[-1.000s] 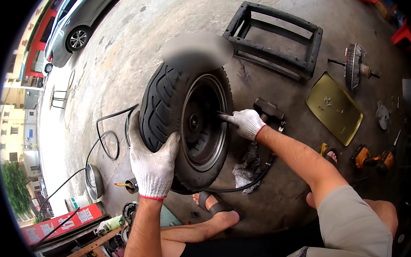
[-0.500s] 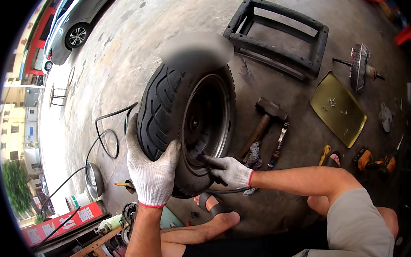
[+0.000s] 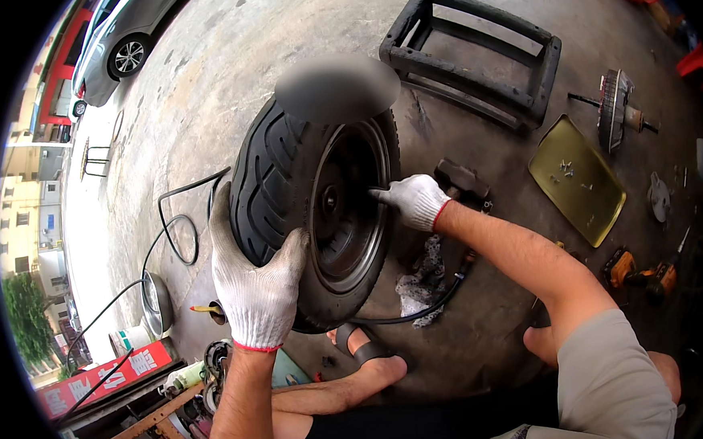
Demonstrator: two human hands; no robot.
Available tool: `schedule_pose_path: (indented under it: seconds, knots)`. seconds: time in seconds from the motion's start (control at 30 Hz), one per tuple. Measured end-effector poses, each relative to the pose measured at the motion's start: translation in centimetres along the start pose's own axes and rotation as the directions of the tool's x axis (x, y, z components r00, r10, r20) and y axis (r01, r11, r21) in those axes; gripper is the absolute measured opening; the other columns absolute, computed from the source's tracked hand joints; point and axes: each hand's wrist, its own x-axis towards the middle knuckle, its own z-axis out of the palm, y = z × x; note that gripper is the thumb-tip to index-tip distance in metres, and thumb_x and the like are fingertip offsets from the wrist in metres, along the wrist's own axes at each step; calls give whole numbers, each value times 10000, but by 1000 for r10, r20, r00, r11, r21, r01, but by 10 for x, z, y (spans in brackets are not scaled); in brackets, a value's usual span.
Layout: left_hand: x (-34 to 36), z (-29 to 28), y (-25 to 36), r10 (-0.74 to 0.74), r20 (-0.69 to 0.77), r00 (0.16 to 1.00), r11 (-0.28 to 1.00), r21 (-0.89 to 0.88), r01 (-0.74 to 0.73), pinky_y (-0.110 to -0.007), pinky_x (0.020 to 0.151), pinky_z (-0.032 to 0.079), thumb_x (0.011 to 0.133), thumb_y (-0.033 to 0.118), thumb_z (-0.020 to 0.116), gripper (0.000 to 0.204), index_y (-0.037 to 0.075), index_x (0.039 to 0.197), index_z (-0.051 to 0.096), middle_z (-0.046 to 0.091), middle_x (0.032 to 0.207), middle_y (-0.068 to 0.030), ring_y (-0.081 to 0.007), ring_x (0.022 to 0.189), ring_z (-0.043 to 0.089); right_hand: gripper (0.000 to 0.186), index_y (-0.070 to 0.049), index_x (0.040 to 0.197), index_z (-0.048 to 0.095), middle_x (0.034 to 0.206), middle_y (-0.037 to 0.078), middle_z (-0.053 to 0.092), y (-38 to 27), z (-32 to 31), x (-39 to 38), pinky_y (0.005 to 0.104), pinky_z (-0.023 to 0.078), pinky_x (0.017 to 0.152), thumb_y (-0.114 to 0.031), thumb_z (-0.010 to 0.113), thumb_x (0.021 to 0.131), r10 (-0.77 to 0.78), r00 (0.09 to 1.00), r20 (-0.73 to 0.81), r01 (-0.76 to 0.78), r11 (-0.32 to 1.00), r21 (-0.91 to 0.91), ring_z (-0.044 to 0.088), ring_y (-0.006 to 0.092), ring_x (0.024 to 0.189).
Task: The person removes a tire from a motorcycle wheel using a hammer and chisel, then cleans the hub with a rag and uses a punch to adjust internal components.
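Note:
My gloved left hand (image 3: pixel 255 294) grips the side of an upright black tyre (image 3: pixel 269 184) on a dark metal wheel (image 3: pixel 331 221). My gloved right hand (image 3: pixel 417 202) is at the wheel's right side, index finger pointing in near the hub, other fingers curled; whether it holds anything in the dark tip there is unclear. Behind that hand lies a hammer (image 3: pixel 466 179), partly hidden, beside a crumpled grey cloth (image 3: pixel 420 288). A black hose (image 3: pixel 382 321) runs under the tyre. A grey blur covers what is above the tyre.
A black frame (image 3: pixel 464 78), a finned metal part (image 3: pixel 614 111), a gold tray (image 3: pixel 576 210) of small fasteners and a cordless drill (image 3: pixel 661 277) lie right. Left are looped hose (image 3: pixel 184 254), a metal bowl (image 3: pixel 155 304) and clutter (image 3: pixel 171 436); a car (image 3: pixel 108 53) stands beyond.
My right hand dropped to the lower rim half a second ago and has since risen back toward hub height, covering part of the hammer. My left hand stays on the tyre.

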Motion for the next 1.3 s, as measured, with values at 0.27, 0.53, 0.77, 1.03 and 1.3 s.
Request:
schedule_pose_path:
  seconds: [0.27, 0.53, 0.77, 1.03, 1.3]
  knots:
    - [0, -1, -6, -32, 4, 999, 999, -36, 32, -380, 1068, 435, 742, 98, 765, 833, -90, 1441, 353, 560, 1316, -244, -272, 1205, 579, 523, -266, 1388, 577, 948, 138, 728, 10, -4, -1, 373, 575, 703, -195, 623, 872, 59, 998, -14, -59, 998, 12, 711, 287, 828]
    - [-3, -6, -11, -19, 4, 1000, 1000, 2, 19, -384, 1071, 431, 749, 118, 769, 831, -96, 1437, 356, 559, 1313, -250, -276, 1210, 572, 605, -56, 1470, 463, 1142, 153, 705, -115, 39, -46, 311, 525, 902, -68, 633, 889, -48, 977, 210, -214, -126, 969, 687, 204, 1007]
    - [3, 1, -11, -20, -3, 1000, 999, -47, 19, -386, 1063, 436, 743, 110, 769, 816, -99, 1427, 376, 567, 1307, -243, -282, 1201, 578, 532, -231, 1375, 569, 899, 111, 705, 9, 15, -2, 434, 557, 655, -136, 566, 851, 62, 980, -188, -43, 993, 107, 693, 296, 781]
    - [0, -3, -14, -30, 0, 1000, 999, -27, 30, -384, 1063, 437, 744, 100, 762, 818, -84, 1438, 370, 570, 1305, -241, -277, 1203, 579, 564, -169, 1410, 548, 967, 185, 709, -34, -5, -21, 397, 575, 771, -51, 543, 859, -3, 976, 217, -64, 951, 304, 705, 313, 879]
    - [0, -3, -8, -6, -3, 1000, 1000, -8, 6, -387, 1058, 443, 749, 114, 774, 830, -91, 1438, 361, 575, 1294, -242, -287, 1197, 583, 498, 13, 1426, 490, 1359, 135, 607, -120, 8, -42, 303, 475, 999, -33, 547, 933, -70, 975, 211, -223, -296, 929, 601, 214, 1189]
